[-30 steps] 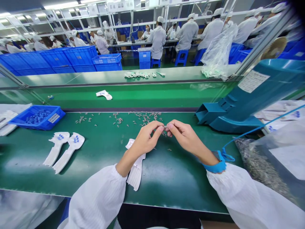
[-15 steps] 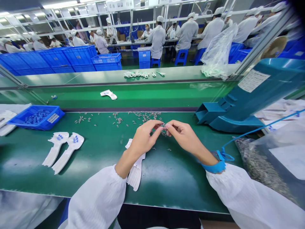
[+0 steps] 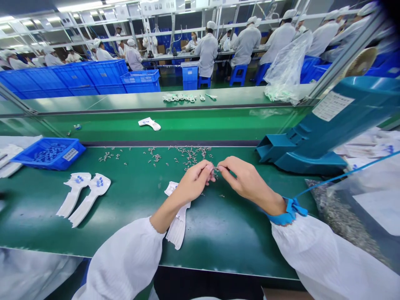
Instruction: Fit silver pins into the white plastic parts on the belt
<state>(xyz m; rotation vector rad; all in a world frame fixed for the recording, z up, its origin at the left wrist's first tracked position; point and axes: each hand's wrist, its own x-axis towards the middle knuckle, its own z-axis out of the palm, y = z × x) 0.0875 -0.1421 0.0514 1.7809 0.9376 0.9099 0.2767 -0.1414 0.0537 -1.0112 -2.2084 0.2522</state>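
Note:
My left hand point(image 3: 197, 180) is closed above the work table, thumb against curled fingers; what lies inside it is hidden. Close on its right, my right hand point(image 3: 242, 177) pinches at the fingertips what looks like a small metal part point(image 3: 216, 168). Many such small metal pieces point(image 3: 193, 155) lie scattered just beyond the hands. Partly covered by my left forearm, a white plastic handle-shaped shell point(image 3: 177, 229) rests on the table. Two similar white shells point(image 3: 90, 196) with blue pieces in their wide ends lie to the left. A blue strap point(image 3: 283, 217) circles my right wrist.
A blue bin point(image 3: 50, 154) of small blue parts stands at left. Another white shell point(image 3: 150, 123) is on the green conveyor belt point(image 3: 200, 125). At right are a teal blower-like housing point(image 3: 328, 125) and a clear bag of metal pieces point(image 3: 350, 216). Co-workers sit beyond.
My hands have drawn slightly apart, and my left fingers have curled in. On the belt, the white shell has shifted right. The blue cord at my right wrist has pulled straighter.

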